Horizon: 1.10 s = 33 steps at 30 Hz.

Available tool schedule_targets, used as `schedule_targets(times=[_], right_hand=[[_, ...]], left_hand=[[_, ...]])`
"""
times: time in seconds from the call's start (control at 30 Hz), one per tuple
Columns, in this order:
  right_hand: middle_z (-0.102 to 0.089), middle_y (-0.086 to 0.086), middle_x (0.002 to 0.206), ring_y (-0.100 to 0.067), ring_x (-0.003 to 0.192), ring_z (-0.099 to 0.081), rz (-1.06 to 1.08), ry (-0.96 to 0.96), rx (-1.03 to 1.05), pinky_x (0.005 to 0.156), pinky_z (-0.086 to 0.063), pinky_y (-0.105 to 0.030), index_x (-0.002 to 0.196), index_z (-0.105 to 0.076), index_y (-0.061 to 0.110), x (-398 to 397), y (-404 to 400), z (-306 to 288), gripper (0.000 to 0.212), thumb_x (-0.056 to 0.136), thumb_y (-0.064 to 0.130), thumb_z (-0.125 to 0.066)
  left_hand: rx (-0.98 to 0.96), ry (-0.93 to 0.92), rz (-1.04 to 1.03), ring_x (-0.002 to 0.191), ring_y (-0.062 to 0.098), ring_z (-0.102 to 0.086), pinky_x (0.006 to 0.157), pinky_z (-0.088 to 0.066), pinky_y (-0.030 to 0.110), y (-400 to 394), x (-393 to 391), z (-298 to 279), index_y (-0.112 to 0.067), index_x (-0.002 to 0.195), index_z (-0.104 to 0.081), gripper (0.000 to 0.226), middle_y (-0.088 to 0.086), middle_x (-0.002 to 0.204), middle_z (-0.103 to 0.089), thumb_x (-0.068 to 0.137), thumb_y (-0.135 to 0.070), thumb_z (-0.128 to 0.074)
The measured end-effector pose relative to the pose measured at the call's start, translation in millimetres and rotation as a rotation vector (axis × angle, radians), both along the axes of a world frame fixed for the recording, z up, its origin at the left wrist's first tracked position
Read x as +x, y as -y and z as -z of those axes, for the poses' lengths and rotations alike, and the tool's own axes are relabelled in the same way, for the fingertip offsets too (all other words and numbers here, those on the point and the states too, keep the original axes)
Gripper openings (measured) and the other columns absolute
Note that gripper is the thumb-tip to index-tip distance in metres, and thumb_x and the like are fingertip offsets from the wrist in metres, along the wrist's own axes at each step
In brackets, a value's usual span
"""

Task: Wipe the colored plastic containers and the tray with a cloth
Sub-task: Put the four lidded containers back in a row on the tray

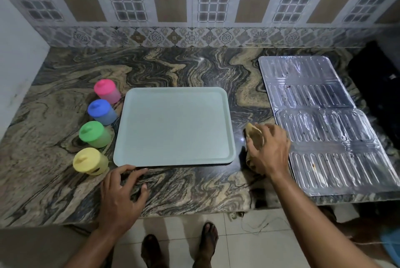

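Tan cloth [255,137] under right hand [269,150], beside unlabelled tray [174,127].

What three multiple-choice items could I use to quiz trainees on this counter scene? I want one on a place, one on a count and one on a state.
1. Where do the lidded containers stand?
A. On the tray
B. On the counter, left of the tray
C. On the foil sheet

2. How many colored containers are there?
A. Three
B. Four
C. Five

3. What is the right hand doing?
A. Closing on the cloth
B. Lifting the tray
C. Hanging free of everything

Answers:
1 B: the pink container, blue container, green container and yellow container line up on the counter beside the tray.
2 B: one each of those four colors.
3 A: the right hand curls over the cloth between the tray and the foil sheet.
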State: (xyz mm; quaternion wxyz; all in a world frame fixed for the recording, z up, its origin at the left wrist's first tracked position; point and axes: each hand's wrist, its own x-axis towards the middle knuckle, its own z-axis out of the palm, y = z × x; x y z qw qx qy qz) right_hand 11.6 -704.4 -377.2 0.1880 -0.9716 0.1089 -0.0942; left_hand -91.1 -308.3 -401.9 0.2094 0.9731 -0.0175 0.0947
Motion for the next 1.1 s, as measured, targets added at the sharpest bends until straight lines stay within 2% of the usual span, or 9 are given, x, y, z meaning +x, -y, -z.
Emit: schedule_targets(times=[0.13,0.33,0.47,0.6,0.67,0.73,0.9,0.97,1.1], right_hand=[[-0.054,-0.009,0.133,-0.029,0.127,-0.048,0.026,-0.029,0.067,0.110,-0.036,-0.051,0.131,-0.064,0.023,-1,8,-7,0.045,0.088,0.034,-0.072],[-0.059,-0.009,0.117,-0.031,0.114,-0.053,-0.090,0.061,0.133,0.097,-0.044,-0.047,0.121,-0.067,0.021,-4,-22,-19,0.045,0.083,0.042,-0.056],[-0.060,-0.003,0.113,-0.028,0.108,-0.054,-0.313,0.114,0.183,0.090,-0.044,-0.042,0.122,-0.066,0.023,-2,-86,-24,0.036,0.087,0.031,-0.069],[-0.063,-0.001,0.115,-0.028,0.109,-0.057,-0.569,0.117,0.248,0.088,-0.049,-0.043,0.123,-0.065,0.022,4,-173,-31,0.037,0.087,0.028,-0.071],[-0.064,-0.002,0.115,-0.030,0.108,-0.057,-0.682,0.086,0.229,0.085,-0.051,-0.044,0.126,-0.064,0.022,11,-216,-37,0.040,0.087,0.032,-0.068],[-0.064,-0.004,0.115,-0.032,0.107,-0.057,-0.762,0.042,0.200,0.082,-0.051,-0.046,0.129,-0.062,0.022,18,-257,-42,0.045,0.086,0.033,-0.066],[-0.060,-0.015,0.109,-0.041,0.098,-0.056,-0.861,-0.034,0.136,0.074,-0.050,-0.048,0.140,-0.055,0.019,40,-332,-44,0.062,0.080,0.028,-0.068],[-0.059,-0.019,0.112,-0.044,0.095,-0.055,-0.856,-0.045,0.130,0.072,-0.050,-0.049,0.144,-0.054,0.020,49,-350,-38,0.067,0.079,0.024,-0.070],[-0.057,-0.021,0.117,-0.045,0.096,-0.056,-0.862,-0.058,0.124,0.071,-0.051,-0.049,0.146,-0.055,0.022,58,-368,-20,0.065,0.083,0.021,-0.072]], left_hand=[[-0.076,0.052,-0.083,0.114,0.035,-0.055,0.095,-0.049,0.052,8,-18,-13,-0.017,0.120,-0.076,0.045,0.009,0.119,-0.054,0.086,-0.038,-0.054],[-0.179,0.137,-0.279,0.115,0.036,-0.055,0.096,-0.051,0.046,8,-32,-32,-0.012,0.121,-0.075,0.048,0.009,0.118,-0.049,0.085,-0.038,-0.057],[-0.251,0.181,-0.497,0.113,0.039,-0.057,0.095,-0.053,0.053,-13,-31,-41,-0.011,0.123,-0.069,0.048,0.010,0.120,-0.048,0.082,-0.037,-0.065],[-0.240,0.195,-0.619,0.113,0.040,-0.057,0.091,-0.053,0.051,-38,-13,-51,-0.015,0.131,-0.063,0.062,0.015,0.123,-0.053,0.076,-0.027,-0.089],[-0.243,0.181,-0.621,0.115,0.041,-0.057,0.091,-0.052,0.051,-48,-2,-52,-0.015,0.135,-0.060,0.076,0.016,0.125,-0.054,0.069,-0.023,-0.096],[-0.218,0.169,-0.613,0.116,0.040,-0.057,0.090,-0.053,0.050,-59,7,-50,-0.017,0.137,-0.058,0.085,0.015,0.126,-0.054,0.063,-0.028,-0.099],[-0.251,0.071,-0.532,0.121,0.038,-0.060,0.093,-0.055,0.049,-78,23,-45,-0.022,0.142,-0.055,0.093,0.009,0.130,-0.053,0.060,-0.034,-0.097],[-0.255,0.036,-0.484,0.123,0.036,-0.060,0.094,-0.056,0.050,-87,28,-41,-0.025,0.143,-0.054,0.091,0.006,0.132,-0.053,0.061,-0.039,-0.094],[-0.265,0.000,-0.446,0.112,0.030,-0.065,0.085,-0.056,0.044,-93,33,-37,-0.028,0.131,-0.061,0.074,-0.002,0.123,-0.057,0.066,-0.043,-0.093]])
